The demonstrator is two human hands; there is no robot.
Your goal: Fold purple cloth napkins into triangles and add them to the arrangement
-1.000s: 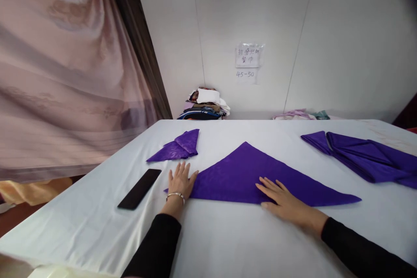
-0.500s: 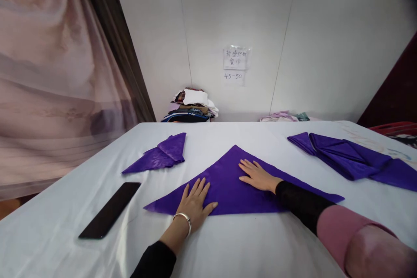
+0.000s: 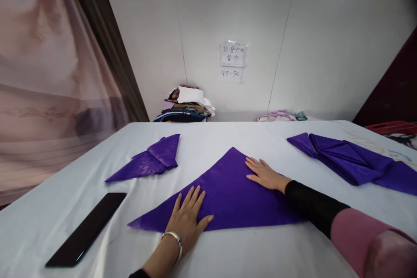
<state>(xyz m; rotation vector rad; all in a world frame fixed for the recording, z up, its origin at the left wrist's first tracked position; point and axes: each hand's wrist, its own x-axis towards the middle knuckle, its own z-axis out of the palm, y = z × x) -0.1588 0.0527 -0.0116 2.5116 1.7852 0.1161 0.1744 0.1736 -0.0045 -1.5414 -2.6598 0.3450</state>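
Note:
A purple cloth napkin [image 3: 224, 195], folded into a triangle, lies flat on the white-covered table with its peak pointing away from me. My left hand [image 3: 187, 213], wearing a silver bracelet, rests flat on the napkin's left part with fingers spread. On the upper right sloping edge lies my right hand [image 3: 265, 174], palm down and fingers stretched out. Neither hand grips the cloth. My right forearm hides the napkin's right corner.
A folded purple napkin [image 3: 151, 160] lies at the back left, and more folded purple cloth [image 3: 352, 158] at the right. A dark flat phone-like slab [image 3: 87, 228] is at the left. Stacked clothes [image 3: 185, 104] sit beyond the white tablecloth [image 3: 247, 254]. Handwritten paper [image 3: 233, 54] hangs on the wall.
My right hand has slid a little to the right along the napkin's sloping edge. My left hand stays flat on the left part. The camera view has shifted slightly.

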